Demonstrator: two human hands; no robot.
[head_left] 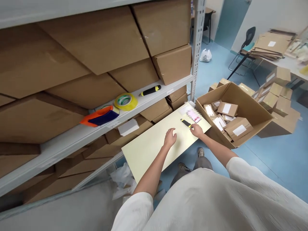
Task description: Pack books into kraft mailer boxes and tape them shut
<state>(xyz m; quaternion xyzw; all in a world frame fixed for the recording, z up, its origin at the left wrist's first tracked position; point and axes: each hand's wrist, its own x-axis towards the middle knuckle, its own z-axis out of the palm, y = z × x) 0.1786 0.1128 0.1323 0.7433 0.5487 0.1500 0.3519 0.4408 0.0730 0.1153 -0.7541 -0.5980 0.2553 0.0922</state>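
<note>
My left hand hovers over the pale yellow board, fingers apart and holding nothing. At the board's right part, my right hand has its thumb and fingers at the near end of a black and yellow utility knife, which lies on the board. Just beyond the knife is a pink and white item, partly blurred. A second utility knife rests on the shelf edge, beside a roll of yellow tape and an orange and blue tape dispenser.
Metal shelving packed with cardboard boxes stands at the left and ahead. An open carton holding several labelled parcels adjoins the board's right end. More boxes are stacked behind it. Crumpled plastic lies below the board.
</note>
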